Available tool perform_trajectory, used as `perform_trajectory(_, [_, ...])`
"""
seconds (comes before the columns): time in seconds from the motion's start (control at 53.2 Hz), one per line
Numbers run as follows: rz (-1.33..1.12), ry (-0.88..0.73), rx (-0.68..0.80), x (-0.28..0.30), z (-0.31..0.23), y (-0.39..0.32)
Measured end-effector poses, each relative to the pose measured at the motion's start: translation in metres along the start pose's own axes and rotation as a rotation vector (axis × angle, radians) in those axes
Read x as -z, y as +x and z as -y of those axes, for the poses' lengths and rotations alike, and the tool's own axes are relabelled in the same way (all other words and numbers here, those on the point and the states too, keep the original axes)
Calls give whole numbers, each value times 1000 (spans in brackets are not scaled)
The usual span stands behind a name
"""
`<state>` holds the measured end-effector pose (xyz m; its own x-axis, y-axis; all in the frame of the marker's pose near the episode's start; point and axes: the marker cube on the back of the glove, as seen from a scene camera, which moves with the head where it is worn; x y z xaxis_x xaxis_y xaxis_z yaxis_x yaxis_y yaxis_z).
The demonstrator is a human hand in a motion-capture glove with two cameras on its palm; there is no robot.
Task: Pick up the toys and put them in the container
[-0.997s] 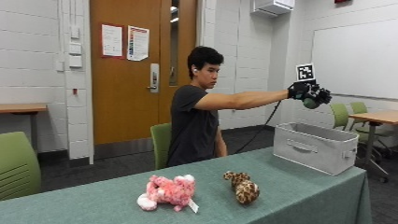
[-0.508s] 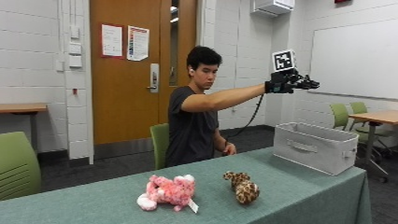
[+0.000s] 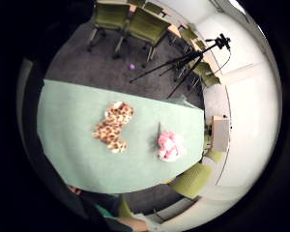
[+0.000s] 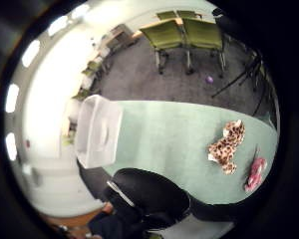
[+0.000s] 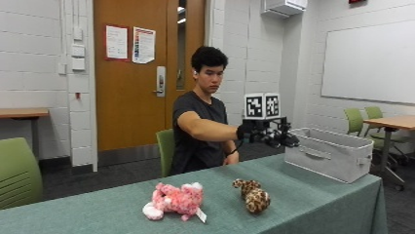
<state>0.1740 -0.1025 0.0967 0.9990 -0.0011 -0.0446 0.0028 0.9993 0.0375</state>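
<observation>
A pink plush toy [image 5: 174,200] lies on the green table [image 5: 317,204], with a spotted leopard plush [image 5: 253,194] just to its right. A grey fabric container [image 5: 330,153] stands at the table's right end. My gloved right hand [image 5: 269,135] hovers in the air above the table, between the leopard and the container, with its fingers relaxed and nothing in them. From the palm, the leopard [image 3: 113,126] and the pink toy [image 3: 169,146] lie side by side far below. The thumb side palm view shows the container [image 4: 97,130], the leopard [image 4: 225,144] and the pink toy [image 4: 255,173].
Green chairs [image 5: 16,170] stand around the table and further ones [image 4: 182,32] stand across the room. A tripod [image 3: 183,63] stands on the carpet beyond the table. A small purple ball [image 3: 132,66] lies on the floor. Another table [image 5: 395,122] is at the far right.
My right hand has come down and to the left from high above the container, and now hangs lower over the table near the leopard. The toys and the container have not moved.
</observation>
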Motion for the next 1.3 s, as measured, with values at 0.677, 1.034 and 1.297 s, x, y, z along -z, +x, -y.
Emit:
perform_trajectory(0.677, [-44,-409,-18,-167,-57,59])
perform_trajectory(1.034, [-66,-155,-25,-151,-101,48])
perform_trajectory(1.297, [-62,-129,-1,-118,-89,30])
